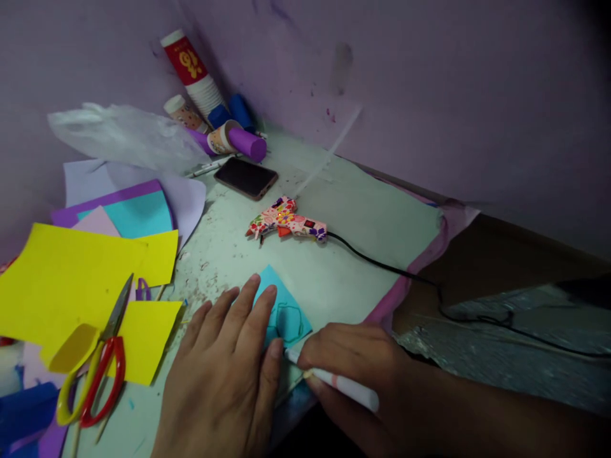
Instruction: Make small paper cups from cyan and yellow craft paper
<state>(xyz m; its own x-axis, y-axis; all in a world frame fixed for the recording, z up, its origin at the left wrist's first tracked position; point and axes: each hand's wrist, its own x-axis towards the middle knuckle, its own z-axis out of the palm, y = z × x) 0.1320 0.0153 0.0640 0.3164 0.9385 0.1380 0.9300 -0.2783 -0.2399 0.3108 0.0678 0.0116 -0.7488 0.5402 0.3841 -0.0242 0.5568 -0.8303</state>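
My right hand [353, 362] grips a white marker [351, 389], its tip down on a light blue piece of paper [286, 302]. Dark outlines are drawn on that paper. My left hand [229, 369] lies with fingers stretched out across the paper's left part, hiding some of it; its thumb is close to the marker's tip. Beyond both hands rests a flower-patterned glue gun [286, 219], a clear glue stick [329, 149] rising from its back end. To the left, scissors [102, 362] with yellow and red handles lie on yellow sheets [86, 273].
A phone [245, 178] lies behind the glue gun. At the wall stand stacked paper cups [191, 70], with purple rolls [248, 144] and a plastic bag [124, 137] nearby. The black cord [372, 259] runs over the table's right edge. Coloured sheets [138, 213] pile up at left.
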